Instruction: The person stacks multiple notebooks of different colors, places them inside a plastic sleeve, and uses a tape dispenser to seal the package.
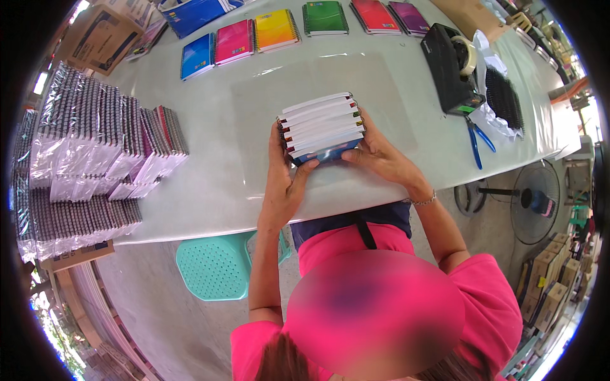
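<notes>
Between my two hands, just over the near part of the table, is a stack of spiral notebooks (323, 127). Their white page edges face up, and a blue cover shows on the side toward me. My left hand (287, 174) grips the left side, its thumb against the blue cover. On the right side, my right hand (381, 155) closes round the stack, thumb also on the front cover. Both hands' other fingers are partly hidden behind the notebooks. Farther back lie single notebooks: blue (198, 56), pink (234, 42), yellow (276, 30), green (325, 18), red (375, 16) and purple (408, 18).
Tall piles of plastic-wrapped spiral notebooks (82, 146) stand at the left. A black tape dispenser (448, 70), blue-handled pliers (475, 143) and black wire coils (504, 101) lie at the right. A teal stool (213, 268) and a fan (535, 201) stand beyond the near edge.
</notes>
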`<state>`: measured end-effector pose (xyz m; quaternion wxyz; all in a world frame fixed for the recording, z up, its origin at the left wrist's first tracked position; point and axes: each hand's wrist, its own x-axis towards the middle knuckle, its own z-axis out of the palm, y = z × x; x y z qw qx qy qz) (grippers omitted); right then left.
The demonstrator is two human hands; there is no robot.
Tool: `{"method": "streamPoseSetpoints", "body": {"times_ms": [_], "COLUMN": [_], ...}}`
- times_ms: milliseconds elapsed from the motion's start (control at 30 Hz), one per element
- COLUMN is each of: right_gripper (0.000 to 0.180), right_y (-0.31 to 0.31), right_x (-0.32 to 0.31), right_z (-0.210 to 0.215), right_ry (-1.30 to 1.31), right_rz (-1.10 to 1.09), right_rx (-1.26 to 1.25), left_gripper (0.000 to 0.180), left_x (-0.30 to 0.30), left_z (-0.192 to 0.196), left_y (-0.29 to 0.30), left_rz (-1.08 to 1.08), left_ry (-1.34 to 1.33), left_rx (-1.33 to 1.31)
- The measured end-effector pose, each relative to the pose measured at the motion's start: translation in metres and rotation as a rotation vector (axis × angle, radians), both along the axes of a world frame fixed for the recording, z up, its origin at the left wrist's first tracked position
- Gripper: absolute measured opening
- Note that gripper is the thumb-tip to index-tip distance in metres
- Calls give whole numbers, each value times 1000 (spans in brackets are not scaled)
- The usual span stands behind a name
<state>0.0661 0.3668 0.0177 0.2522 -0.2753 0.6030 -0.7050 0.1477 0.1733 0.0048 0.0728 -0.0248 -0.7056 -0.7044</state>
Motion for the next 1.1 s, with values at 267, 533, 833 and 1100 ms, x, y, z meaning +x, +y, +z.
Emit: {"method": "streamPoseSetpoints", "body": {"times_ms": [267, 533, 833, 1100], "right_gripper": [84, 85, 46, 49], "right_y": [4, 7, 158, 231], "right_x": [0, -2, 6, 6], "right_z": [-3, 0, 8, -11], "right_ry": [31, 130, 671, 662], "right_rz": [16, -33, -1048, -822], "right_rx": [27, 33, 994, 1417], "left_gripper": [90, 72, 58, 57], "left_x": [-2, -16, -31, -41], "left_z": [6, -6, 71, 97], "left_y": [4, 10, 23, -7], "left_rz": [65, 150, 144, -107], "left_ry": [62, -164, 426, 465], "left_rx": [-55, -2, -730, -1055]}}
